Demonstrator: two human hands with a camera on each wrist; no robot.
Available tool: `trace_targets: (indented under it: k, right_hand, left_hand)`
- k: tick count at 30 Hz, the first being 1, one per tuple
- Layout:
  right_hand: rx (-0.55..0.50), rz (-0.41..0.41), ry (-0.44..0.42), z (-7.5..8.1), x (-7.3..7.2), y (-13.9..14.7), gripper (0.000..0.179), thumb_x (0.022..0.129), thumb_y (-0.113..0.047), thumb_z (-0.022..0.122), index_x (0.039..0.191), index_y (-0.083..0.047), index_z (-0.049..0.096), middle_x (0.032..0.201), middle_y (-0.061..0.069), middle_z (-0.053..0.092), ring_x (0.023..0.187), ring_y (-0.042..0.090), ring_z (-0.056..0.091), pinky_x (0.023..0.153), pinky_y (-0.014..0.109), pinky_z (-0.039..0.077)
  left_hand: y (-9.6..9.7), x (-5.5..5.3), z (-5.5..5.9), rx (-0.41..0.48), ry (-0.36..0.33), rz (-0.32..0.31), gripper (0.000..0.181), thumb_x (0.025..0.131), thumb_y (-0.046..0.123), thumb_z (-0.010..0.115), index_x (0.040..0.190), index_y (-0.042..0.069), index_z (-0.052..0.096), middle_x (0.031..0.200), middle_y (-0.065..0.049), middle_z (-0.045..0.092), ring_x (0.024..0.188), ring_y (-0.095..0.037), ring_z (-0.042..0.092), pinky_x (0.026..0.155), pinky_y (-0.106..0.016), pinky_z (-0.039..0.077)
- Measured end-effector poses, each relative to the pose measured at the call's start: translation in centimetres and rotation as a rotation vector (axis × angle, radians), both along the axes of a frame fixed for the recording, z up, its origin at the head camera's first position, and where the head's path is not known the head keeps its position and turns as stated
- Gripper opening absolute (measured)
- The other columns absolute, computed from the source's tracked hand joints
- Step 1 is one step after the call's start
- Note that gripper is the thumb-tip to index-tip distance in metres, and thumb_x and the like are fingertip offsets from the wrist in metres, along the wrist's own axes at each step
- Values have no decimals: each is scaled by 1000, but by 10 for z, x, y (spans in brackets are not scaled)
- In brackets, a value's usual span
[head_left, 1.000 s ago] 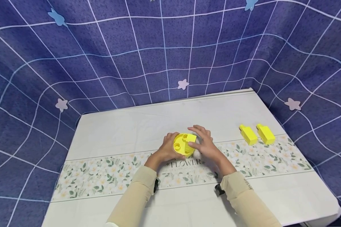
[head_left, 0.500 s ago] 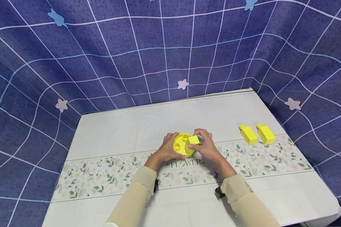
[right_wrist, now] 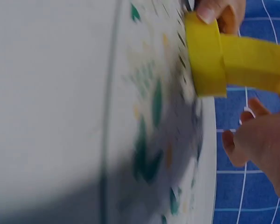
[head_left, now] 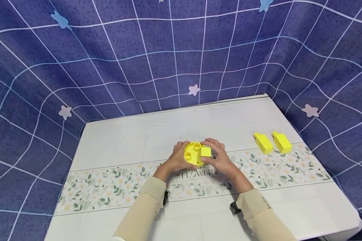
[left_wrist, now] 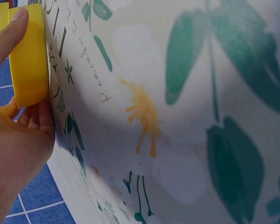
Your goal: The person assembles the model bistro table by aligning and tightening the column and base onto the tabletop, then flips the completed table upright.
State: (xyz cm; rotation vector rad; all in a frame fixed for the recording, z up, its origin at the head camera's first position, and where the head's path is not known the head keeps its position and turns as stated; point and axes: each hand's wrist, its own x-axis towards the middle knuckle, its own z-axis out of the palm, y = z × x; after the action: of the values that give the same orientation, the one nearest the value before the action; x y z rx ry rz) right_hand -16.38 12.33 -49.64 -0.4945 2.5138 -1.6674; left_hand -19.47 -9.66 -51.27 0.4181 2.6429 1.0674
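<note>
A round yellow base [head_left: 193,160] with raised ring sockets sits on the table in front of the person. My left hand [head_left: 178,156] grips its left side, thumb at the front and fingers behind. A yellow block [head_left: 206,151] stands upright on the base's right part, as the right wrist view also shows. My right hand [head_left: 218,156] pinches the block near its top between thumb and fingers. In the left wrist view the thumb lies on the base's wall [left_wrist: 30,60]. The block's lower end is hidden, so I cannot tell how deep it sits.
Two yellow blocks with narrow necks, a left one [head_left: 263,144] and a right one [head_left: 282,143], lie at the right of the table. The white tablecloth [head_left: 132,137] carries a floral band. A blue gridded curtain [head_left: 123,67] hangs behind and beside the table.
The right hand has tilted and shifted the block a little on the base's right side, and its fingers have closed in around it. The left hand and the base have stayed put.
</note>
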Motion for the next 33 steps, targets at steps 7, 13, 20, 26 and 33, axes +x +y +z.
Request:
trace_targets:
  k: [7, 13, 20, 26, 33]
  right_hand:
    - [25, 204, -62, 8, -9, 18, 50, 94, -25, 61, 142, -24, 49, 159, -1, 20, 142, 30, 12, 106, 69, 15]
    - [-4, 297, -125, 14, -15, 28, 49, 92, -20, 61, 140, -16, 52, 159, 4, 18, 144, 34, 7, 106, 71, 7]
    - [43, 202, -109, 10, -13, 20, 46, 83, -17, 74, 127, -18, 59, 155, 5, 29, 141, 34, 14, 105, 69, 17]
    - [64, 99, -81, 8, -7, 7, 42, 79, -18, 79, 115, -18, 57, 148, 6, 37, 137, 32, 18, 105, 68, 20]
    - [64, 64, -68, 7, -5, 4, 43, 80, -16, 78, 117, -16, 57, 146, 6, 39, 134, 30, 20, 105, 67, 21]
  left_hand:
    - [0, 0, -1, -4, 8, -2, 108, 53, 37, 93, 144, 21, 36, 130, -2, 40, 117, -18, 35, 104, -41, 36]
    - [1, 1, 0, -11, -6, 2, 111, 54, 38, 92, 146, 22, 33, 132, -1, 39, 118, -18, 34, 105, -41, 34]
    - [1, 0, -1, -1, -1, -3, 109, 54, 38, 92, 145, 21, 35, 131, -2, 40, 116, -18, 35, 103, -42, 36]
    - [0, -1, -1, 8, 0, -10, 108, 56, 36, 92, 146, 21, 34, 131, -3, 39, 113, -19, 34, 101, -41, 37]
    - [0, -1, -2, 0, 0, -3, 110, 55, 37, 92, 147, 21, 34, 132, -2, 39, 115, -19, 34, 103, -41, 36]
